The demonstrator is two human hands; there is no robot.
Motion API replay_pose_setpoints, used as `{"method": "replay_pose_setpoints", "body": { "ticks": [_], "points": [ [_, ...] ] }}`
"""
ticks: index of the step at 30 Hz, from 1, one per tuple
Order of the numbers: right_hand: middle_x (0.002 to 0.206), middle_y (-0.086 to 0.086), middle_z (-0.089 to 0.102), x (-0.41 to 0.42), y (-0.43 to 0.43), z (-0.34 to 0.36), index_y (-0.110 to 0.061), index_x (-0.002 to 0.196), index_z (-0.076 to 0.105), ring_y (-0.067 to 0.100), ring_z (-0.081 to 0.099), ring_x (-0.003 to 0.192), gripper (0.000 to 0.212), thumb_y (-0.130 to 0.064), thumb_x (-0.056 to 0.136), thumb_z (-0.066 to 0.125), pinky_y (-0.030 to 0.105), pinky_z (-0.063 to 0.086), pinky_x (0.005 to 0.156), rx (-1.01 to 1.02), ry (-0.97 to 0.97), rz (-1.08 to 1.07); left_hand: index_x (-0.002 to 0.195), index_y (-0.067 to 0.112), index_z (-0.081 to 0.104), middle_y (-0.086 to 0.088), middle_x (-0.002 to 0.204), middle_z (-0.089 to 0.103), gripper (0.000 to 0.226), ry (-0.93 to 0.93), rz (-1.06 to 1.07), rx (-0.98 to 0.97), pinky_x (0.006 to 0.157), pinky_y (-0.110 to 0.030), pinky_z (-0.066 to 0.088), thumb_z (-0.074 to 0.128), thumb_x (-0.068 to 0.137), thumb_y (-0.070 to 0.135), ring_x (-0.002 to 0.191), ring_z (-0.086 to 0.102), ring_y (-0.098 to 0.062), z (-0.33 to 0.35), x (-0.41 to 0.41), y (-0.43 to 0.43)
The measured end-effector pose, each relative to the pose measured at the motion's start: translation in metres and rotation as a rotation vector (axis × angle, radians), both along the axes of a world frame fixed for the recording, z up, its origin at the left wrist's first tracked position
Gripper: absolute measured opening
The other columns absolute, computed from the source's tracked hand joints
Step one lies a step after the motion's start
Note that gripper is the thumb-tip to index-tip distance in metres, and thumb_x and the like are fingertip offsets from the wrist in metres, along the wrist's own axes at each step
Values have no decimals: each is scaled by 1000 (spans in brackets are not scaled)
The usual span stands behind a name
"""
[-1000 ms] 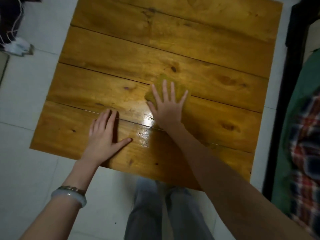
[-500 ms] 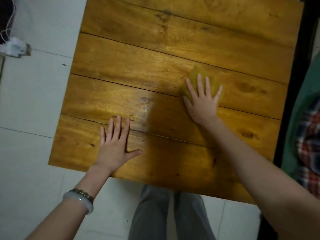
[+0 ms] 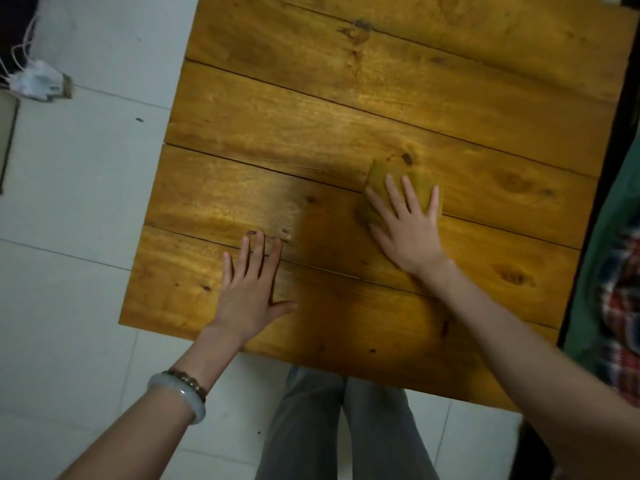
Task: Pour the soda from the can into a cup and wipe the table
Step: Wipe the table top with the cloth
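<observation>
A wooden plank table (image 3: 311,109) fills the middle of the head view. My right hand (image 3: 408,226) lies flat with fingers spread on a yellow-brown cloth (image 3: 379,174), pressing it onto the table right of centre. My left hand (image 3: 251,292) rests flat and open on the near plank, close to the front edge, holding nothing. No can and no cup are in view.
White floor tiles (image 3: 79,202) lie left of the table, with a white bundle and cords (image 3: 38,81) at the far left. A dark frame (image 3: 616,168) and green and plaid fabric (image 3: 620,289) border the table's right side. My grey-trousered legs (image 3: 332,427) are below the front edge.
My right hand has slid the cloth to the right across the table. The view has also shifted, so the table sits further right and the glossy wet patch no longer shows. My left hand stays flat.
</observation>
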State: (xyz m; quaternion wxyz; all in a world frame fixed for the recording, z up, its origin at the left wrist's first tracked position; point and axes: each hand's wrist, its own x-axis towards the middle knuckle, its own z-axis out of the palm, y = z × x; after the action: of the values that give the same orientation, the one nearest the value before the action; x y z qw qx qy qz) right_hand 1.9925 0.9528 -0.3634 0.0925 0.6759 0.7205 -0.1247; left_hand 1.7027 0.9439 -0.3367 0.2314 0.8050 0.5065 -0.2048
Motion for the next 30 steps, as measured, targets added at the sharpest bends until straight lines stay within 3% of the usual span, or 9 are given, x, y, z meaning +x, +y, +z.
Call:
{"method": "replay_pose_setpoints", "body": {
  "ticks": [2, 5, 10, 13, 15, 19, 21, 26, 30],
  "points": [
    [157, 8, 14, -16, 53, -2, -33, 148, 15, 32, 10, 144, 59, -55, 93, 20, 71, 4, 105, 28, -4, -78, 148, 19, -13, -9, 155, -19, 113, -21, 13, 1, 112, -52, -8, 52, 73, 72, 140, -24, -29, 0, -1, 0],
    [159, 4, -2, -69, 95, -6, -37, 148, 3, 30, -4, 145, 59, -57, 95, 19, 67, -4, 107, -9, -1, 86, 147, 16, -13, -5, 155, -17, 120, -70, 77, 2, 114, -47, -8, 58, 68, 71, 142, -20, -24, 1, -2, -1],
    [158, 4, 10, -98, 8, -7, -36, 148, 13, 28, 6, 145, 59, -55, 93, 27, 63, -2, 111, -21, 120, 481, 148, 11, -11, -5, 155, -15, 130, -119, 166, -13, 115, -43, -7, 67, 61, 69, 144, -13, -18, 3, -4, -1],
    [156, 2, 17, -41, -40, -4, -38, 146, 12, 26, 9, 143, 59, -57, 91, 24, 65, 0, 110, -27, 83, 441, 149, 12, -6, -6, 155, -14, 126, -90, 125, -5, 115, -44, -6, 64, 62, 71, 143, -13, -20, 3, -3, -2],
    [155, 6, 23, 4, -34, -2, -38, 145, 11, 29, 13, 143, 59, -57, 90, 22, 70, 2, 107, -27, 39, 263, 149, 11, -5, -7, 155, -13, 125, -68, 108, 8, 115, -45, -7, 62, 63, 71, 143, -13, -21, 4, -2, -2],
    [158, 6, 4, 25, 47, -1, -37, 148, 6, 31, 0, 145, 59, -59, 94, 16, 71, -2, 104, -27, 18, -127, 149, 11, -3, -8, 156, -8, 124, -18, 100, 45, 114, -46, -9, 64, 63, 70, 143, -15, -23, 6, 3, -3],
    [159, 5, -1, -5, 83, -4, -36, 148, 5, 31, -4, 145, 60, -59, 94, 17, 69, -7, 104, -3, 44, -195, 150, 11, -1, -9, 157, -7, 125, -15, 113, 52, 115, -46, -8, 66, 62, 69, 143, -15, -23, 7, 3, -3],
    [158, 6, 11, -81, 27, -5, -35, 148, 15, 31, 8, 145, 61, -60, 93, 16, 65, -4, 108, 21, 125, 193, 150, 13, -5, -7, 157, -10, 126, -26, 129, 31, 117, -48, -3, 69, 62, 66, 143, -15, -22, 9, 5, -2],
    [157, 4, 14, -36, -87, -3, -37, 148, 13, 29, 10, 144, 63, -63, 92, 25, 65, 3, 110, -51, 116, 253, 150, 15, -2, -9, 157, -6, 124, -69, 108, 41, 116, -49, -1, 69, 62, 66, 144, -11, -24, 15, 12, 0]
  ]
}}
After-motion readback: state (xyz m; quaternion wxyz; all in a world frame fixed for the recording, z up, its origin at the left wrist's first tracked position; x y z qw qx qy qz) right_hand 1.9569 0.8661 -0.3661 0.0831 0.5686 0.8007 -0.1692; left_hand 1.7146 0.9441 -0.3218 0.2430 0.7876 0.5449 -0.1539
